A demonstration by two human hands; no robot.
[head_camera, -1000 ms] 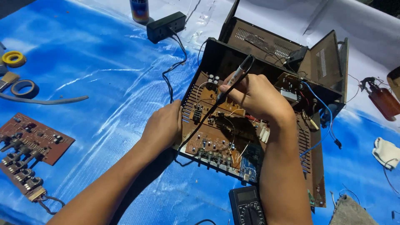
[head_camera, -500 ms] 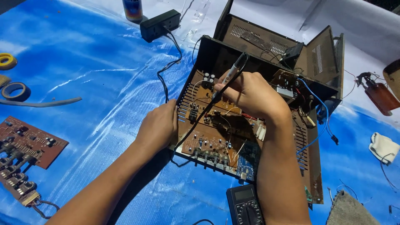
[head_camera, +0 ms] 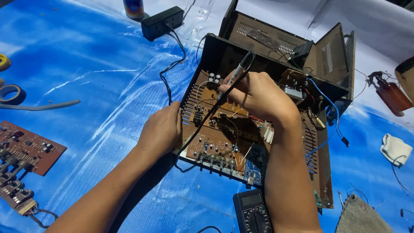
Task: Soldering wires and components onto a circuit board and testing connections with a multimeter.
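An opened black metal amplifier chassis (head_camera: 332,56) lies on a blue tarp, with a brown circuit board (head_camera: 217,142) inside it. My right hand (head_camera: 258,92) grips a slim probe-like tool (head_camera: 235,77) like a pen, its tip down on the board. A black lead runs from the tool across the board toward the chassis's left edge. My left hand (head_camera: 161,129) rests against that left edge, fingers curled on the rim. A row of knobs lines the board's front edge.
A black multimeter (head_camera: 252,213) lies by my right forearm. A loose brown circuit board (head_camera: 26,149) with knobs sits at the left, tape rolls (head_camera: 10,92) above it. A black power adapter (head_camera: 161,21) and a can stand at the top. A brown bottle (head_camera: 392,95) and a white cloth (head_camera: 394,149) are at the right.
The view has drifted slightly, so everything sits a little lower left in frame. Both hands keep their hold and place on the chassis.
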